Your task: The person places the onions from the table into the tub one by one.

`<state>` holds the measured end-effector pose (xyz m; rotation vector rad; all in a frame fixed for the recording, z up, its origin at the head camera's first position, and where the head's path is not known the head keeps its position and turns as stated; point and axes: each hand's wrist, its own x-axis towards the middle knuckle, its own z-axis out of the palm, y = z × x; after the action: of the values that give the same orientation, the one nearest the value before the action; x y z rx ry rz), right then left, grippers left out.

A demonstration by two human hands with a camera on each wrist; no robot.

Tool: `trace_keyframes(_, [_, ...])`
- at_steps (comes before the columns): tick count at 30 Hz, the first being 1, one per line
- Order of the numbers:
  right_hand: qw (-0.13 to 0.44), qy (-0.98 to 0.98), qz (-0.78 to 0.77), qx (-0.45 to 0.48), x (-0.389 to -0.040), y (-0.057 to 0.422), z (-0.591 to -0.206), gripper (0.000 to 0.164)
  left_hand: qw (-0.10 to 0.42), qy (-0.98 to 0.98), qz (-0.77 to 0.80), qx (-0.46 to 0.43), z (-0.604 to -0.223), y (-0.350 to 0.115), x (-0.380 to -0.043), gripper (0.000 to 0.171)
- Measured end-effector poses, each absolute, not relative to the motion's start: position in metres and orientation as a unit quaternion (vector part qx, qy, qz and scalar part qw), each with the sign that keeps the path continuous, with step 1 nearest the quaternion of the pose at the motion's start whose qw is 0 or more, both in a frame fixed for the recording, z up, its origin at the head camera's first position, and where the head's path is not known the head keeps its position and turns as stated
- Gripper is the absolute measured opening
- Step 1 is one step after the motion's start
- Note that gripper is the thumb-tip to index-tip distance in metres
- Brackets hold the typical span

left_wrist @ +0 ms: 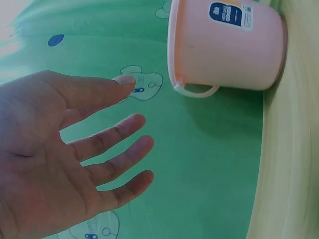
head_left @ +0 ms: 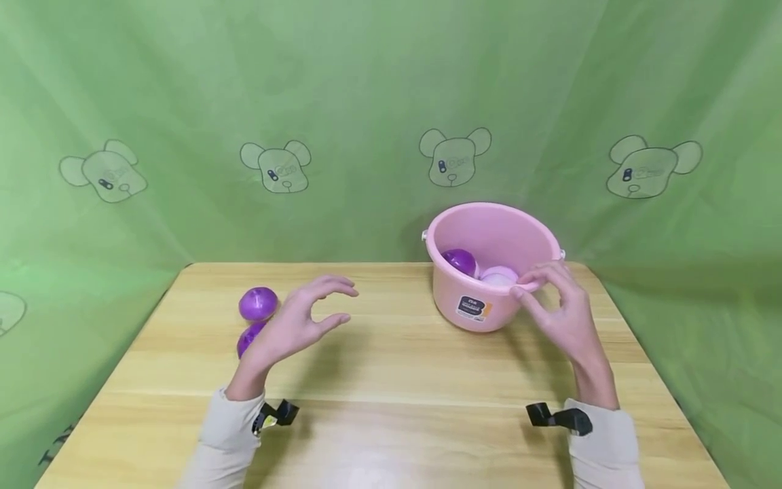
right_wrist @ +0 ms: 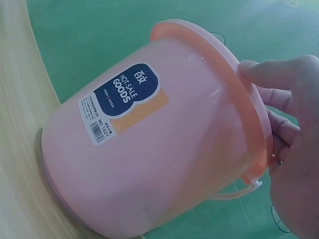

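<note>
A pink bucket [head_left: 452, 288] stands at the back right of the table, its label facing me. My right hand [head_left: 565, 309] pinches its rim, thumb outside and fingers over the edge, as the right wrist view also shows. Inside the bucket lie a purple ball [head_left: 459, 261] and a pink-and-white ball [head_left: 499, 276]. My left hand [head_left: 299, 319] is in the air over the left half of the table, fingers spread and gently bent, with nothing in it. Beside it are two more purple balls, one [head_left: 258, 303] in full sight and the other [head_left: 249, 337] partly hidden behind the hand.
The wooden table [head_left: 391, 435] ends at a green curtain [head_left: 366, 88] printed with bear heads, which hangs behind and at both sides. A white handle [right_wrist: 234, 193] hangs at the bucket's side. Each sleeve carries a black wrist camera [head_left: 562, 417].
</note>
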<state>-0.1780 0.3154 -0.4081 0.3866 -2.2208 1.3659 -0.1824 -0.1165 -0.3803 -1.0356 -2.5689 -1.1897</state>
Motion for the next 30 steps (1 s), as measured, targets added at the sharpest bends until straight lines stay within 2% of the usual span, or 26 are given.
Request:
trace_keyframes(6, [0.257,-0.812,0.503,0.144,-0.175,0.312,-0.405,0.022,0.072,-0.855,-0.388,-0.337,-0.380,-0.139,-0.184,0.039])
trace_keyframes(12, [0.271,-0.803,0.503,0.171,-0.164,0.297,-0.383,0.020,0.112,-0.850,-0.388,-0.338,-0.381,-0.160,-0.185,0.039])
trace_keyframes(18, [0.280,-0.805,0.493,0.173,-0.173,0.304,-0.393,0.021,0.128,-0.862,-0.374,-0.317,-0.386,-0.178,-0.185,0.040])
trace_keyframes(26, [0.262,-0.813,0.498,0.151,-0.181,0.316,-0.407,0.021,0.068,-0.889,-0.331,-0.309,-0.385,-0.197,-0.184,0.035])
trace_keyframes(30, [0.257,-0.812,0.502,0.152,-0.180,0.315,-0.407,0.020,0.038,-0.907,-0.316,-0.277,-0.388,-0.206,-0.184,0.033])
